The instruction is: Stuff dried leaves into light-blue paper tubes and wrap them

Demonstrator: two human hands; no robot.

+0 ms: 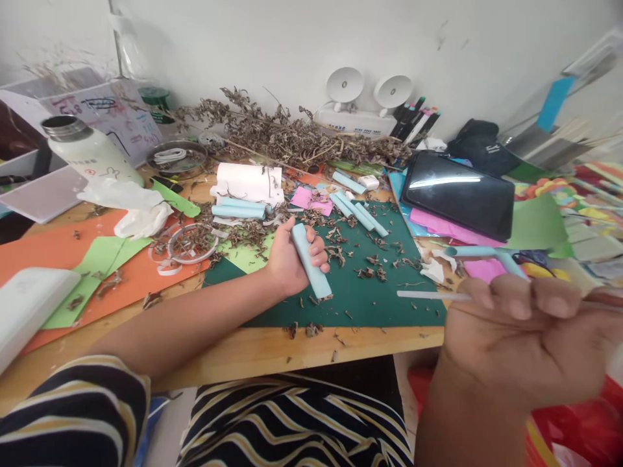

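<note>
My left hand (pixel 291 259) rests on the dark green cutting mat (pixel 370 295) and is closed round a light blue paper roll (pixel 311 262). My right hand (pixel 523 340) is raised close to the camera at the lower right, fingers curled round a thin white stick (pixel 426 295) that points left. More light blue rolls (pixel 357 211) lie at the back of the mat, and two more rolls (pixel 238 207) by a white paper roll (pixel 249 181). Dried leaf bits are scattered over the mat.
A dried plant bunch (pixel 292 136) lies along the wall. A black tablet (pixel 460 193), a white bottle (pixel 87 152), crumpled white tissue (pixel 134 207), tape rings (pixel 192 243), orange paper (pixel 58 246) and green paper (pixel 92 266), blue-handled scissors (pixel 487 254) and markers (pixel 418 120) crowd the wooden table (pixel 272 353).
</note>
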